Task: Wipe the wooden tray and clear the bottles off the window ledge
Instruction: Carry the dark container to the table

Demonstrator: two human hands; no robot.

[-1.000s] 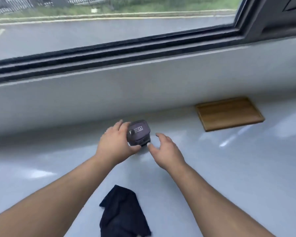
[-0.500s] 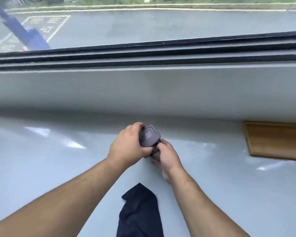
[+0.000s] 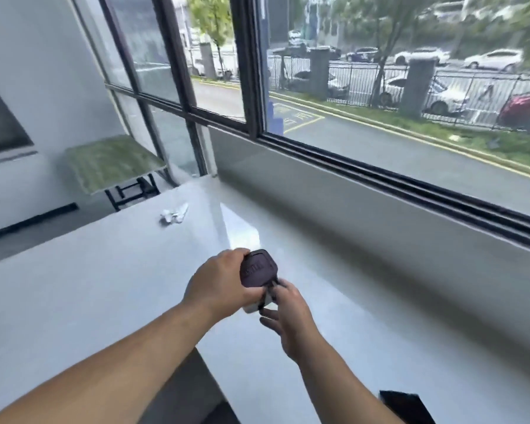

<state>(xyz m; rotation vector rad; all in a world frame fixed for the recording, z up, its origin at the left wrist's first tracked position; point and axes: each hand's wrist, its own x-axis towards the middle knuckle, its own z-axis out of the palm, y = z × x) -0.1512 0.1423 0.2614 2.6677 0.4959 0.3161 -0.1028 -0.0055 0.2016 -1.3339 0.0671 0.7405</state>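
A small bottle with a dark square cap (image 3: pixel 258 268) and a pale body is held above the white counter (image 3: pixel 89 289). My left hand (image 3: pixel 219 286) is wrapped around the cap and upper part. My right hand (image 3: pixel 288 313) grips the bottle's lower end from the right. A dark cloth (image 3: pixel 406 405) lies on the counter at the bottom right, partly cut off by the frame edge. The wooden tray is out of view. The grey window ledge (image 3: pixel 364 206) runs along the right under the window.
A crumpled white paper or wrapper (image 3: pixel 173 215) lies on the counter to the far left. A green-topped stool or small table (image 3: pixel 112 162) stands by the wall beyond the counter. A gap in the counter (image 3: pixel 190 390) shows dark floor below my arms.
The view has swung left, so the wooden tray has left the frame and the cloth sits at the bottom right. Both hands still hold the bottle, now lifted off the counter.
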